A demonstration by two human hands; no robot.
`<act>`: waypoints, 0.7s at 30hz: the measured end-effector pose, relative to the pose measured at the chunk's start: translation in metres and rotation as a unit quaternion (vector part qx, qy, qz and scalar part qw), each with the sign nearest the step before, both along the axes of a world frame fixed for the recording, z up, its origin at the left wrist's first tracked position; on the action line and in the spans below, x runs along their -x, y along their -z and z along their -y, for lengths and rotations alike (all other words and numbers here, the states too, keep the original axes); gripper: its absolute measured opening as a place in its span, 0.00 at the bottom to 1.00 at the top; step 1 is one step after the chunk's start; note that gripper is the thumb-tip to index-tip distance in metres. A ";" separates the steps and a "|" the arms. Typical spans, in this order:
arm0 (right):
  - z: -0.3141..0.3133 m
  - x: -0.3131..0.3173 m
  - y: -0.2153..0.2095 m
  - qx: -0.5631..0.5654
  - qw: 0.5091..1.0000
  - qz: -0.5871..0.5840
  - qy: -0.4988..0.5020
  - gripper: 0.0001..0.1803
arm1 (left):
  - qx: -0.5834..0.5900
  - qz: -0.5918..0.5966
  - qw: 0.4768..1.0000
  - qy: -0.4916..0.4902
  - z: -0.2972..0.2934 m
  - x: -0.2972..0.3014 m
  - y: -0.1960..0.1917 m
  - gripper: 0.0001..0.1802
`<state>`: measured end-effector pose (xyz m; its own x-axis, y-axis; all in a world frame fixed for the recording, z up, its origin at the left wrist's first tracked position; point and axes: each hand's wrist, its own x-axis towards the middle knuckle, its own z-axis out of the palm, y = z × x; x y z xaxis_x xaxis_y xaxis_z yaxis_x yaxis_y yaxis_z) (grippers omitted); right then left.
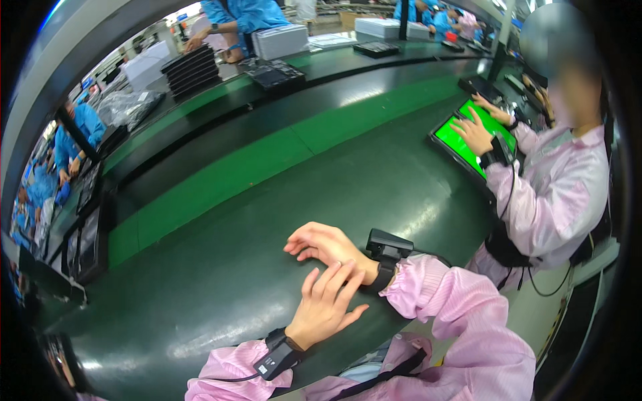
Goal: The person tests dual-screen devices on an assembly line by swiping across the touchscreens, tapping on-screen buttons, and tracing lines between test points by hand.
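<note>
My left hand (326, 304) lies flat on the dark green worktop (221, 294) with fingers spread, holding nothing. My right hand (326, 244) rests just beyond it, fingers loosely curled and apart, also empty. The left fingertips touch or overlap the right wrist. Both wrists carry black bands, and a small black device (388, 245) sits on the right wrist. Both arms wear pink sleeves.
A co-worker in pink at the right has both hands on a flat screen glowing green (468, 134). A green conveyor belt (267, 160) runs diagonally. Black tray stacks (194, 70) and white boxes (281, 41) stand at the back, where people in blue work.
</note>
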<state>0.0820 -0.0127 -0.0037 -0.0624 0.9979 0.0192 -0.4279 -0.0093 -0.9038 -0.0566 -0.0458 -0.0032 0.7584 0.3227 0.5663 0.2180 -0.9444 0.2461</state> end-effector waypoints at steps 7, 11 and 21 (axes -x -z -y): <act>0.001 -0.002 0.006 0.152 0.948 -0.266 -0.086 0.16 | -0.165 0.002 0.979 0.117 -0.001 -0.004 -0.014 0.26; 0.002 -0.001 0.015 0.174 0.936 -0.293 -0.089 0.15 | -0.170 -0.069 0.972 0.144 -0.003 -0.007 -0.019 0.24; 0.002 0.019 0.025 0.142 0.950 -0.214 -0.178 0.19 | -0.004 -0.024 0.993 0.119 -0.010 -0.013 -0.021 0.25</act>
